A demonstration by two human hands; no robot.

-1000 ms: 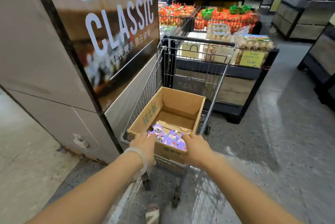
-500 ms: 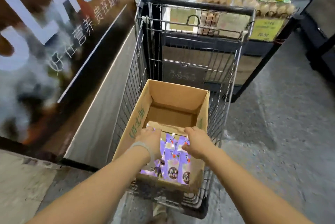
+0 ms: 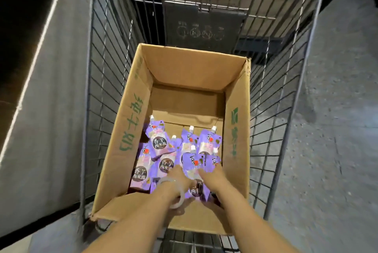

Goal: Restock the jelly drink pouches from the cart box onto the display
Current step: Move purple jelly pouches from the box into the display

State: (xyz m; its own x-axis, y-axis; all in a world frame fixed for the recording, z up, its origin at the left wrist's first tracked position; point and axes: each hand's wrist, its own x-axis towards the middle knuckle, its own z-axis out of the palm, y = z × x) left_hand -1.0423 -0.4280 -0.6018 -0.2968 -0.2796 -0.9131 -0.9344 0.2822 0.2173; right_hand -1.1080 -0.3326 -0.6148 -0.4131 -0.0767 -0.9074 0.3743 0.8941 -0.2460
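Head view, the only view. An open cardboard box (image 3: 131,130) sits inside a wire shopping cart (image 3: 106,68), with green printing on both of its long side walls. The far half of the box floor is bare cardboard. The purple jelly drink pouches (image 3: 161,150) lie in a loose heap in the near half, white spouts pointing toward the far end, several overlapping one another.

Both forearms enter from the bottom edge and reach down into the near end of the box. The left hand (image 3: 177,174), with a pale translucent bracelet (image 3: 176,193) on the wrist, rests among the pouches near the middle of the heap; its fingers are buried under the packaging, so whether they are curled or spread cannot be told. The right hand (image 3: 212,177) lies just beside it, touching the pouches at the right of the heap; its fingertips are likewise covered, and its grip cannot be told. One pouch (image 3: 193,165) stands between the two hands, in contact with both.

A grey panel (image 3: 51,109) rises to the left of the cart, speckled floor (image 3: 327,150) to the right.
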